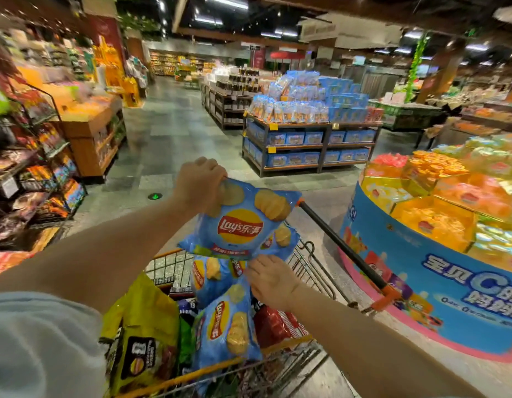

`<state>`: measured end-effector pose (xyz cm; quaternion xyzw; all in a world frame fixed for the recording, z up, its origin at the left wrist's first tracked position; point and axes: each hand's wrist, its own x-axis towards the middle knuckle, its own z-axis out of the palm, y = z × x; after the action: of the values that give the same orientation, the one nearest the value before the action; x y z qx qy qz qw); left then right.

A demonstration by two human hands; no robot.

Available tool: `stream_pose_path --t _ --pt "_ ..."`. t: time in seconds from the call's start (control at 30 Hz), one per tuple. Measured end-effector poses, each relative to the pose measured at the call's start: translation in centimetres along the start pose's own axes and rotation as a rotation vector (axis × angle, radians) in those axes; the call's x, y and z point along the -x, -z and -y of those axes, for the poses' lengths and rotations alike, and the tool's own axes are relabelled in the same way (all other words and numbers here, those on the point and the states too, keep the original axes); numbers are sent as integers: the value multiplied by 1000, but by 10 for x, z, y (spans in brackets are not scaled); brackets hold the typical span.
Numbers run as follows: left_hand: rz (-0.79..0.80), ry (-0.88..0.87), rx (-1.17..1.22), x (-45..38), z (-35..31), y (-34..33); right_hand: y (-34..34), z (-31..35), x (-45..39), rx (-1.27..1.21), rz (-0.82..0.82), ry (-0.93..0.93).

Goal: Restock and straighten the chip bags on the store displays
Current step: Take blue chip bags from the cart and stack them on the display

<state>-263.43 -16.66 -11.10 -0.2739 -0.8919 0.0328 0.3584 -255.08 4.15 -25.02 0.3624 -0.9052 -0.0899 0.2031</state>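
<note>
Both hands hold a blue chip bag above the cart.

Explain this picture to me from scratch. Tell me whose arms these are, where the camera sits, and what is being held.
There is no machine here. The single picture comes from a wide-angle camera worn on a person's head, looking forward and down, so the two bare arms are that person's own.

The left hand grips the top corner of a light blue Lay's chip bag, lifted above an orange-trimmed wire shopping cart. The right hand touches that bag's bottom edge; whether it pinches it I cannot tell.

More light blue Lay's bags, a yellow and black snack bag and a red bag lie in the cart.

Around stand snack racks on the left and a round blue display of orange packets on the right.
</note>
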Motion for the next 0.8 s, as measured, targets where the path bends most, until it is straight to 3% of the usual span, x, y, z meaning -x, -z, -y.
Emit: stream_pose_path --t 0.13,0.2,0.4,0.47,0.8 --pt "-73 137 -47 10 7 38 -20 35 11 -52 436 24" --pt "-112 187 -59 19 9 50 -22 55 13 -150 519 -54" --pt "-83 351 -79 50 4 69 -54 118 11 -61 767 227" --pt "-102 312 -103 62 -1 72 -54 128 14 -130 873 151" --pt "-211 326 -51 104 -7 91 -67 142 18 -343 961 -136"
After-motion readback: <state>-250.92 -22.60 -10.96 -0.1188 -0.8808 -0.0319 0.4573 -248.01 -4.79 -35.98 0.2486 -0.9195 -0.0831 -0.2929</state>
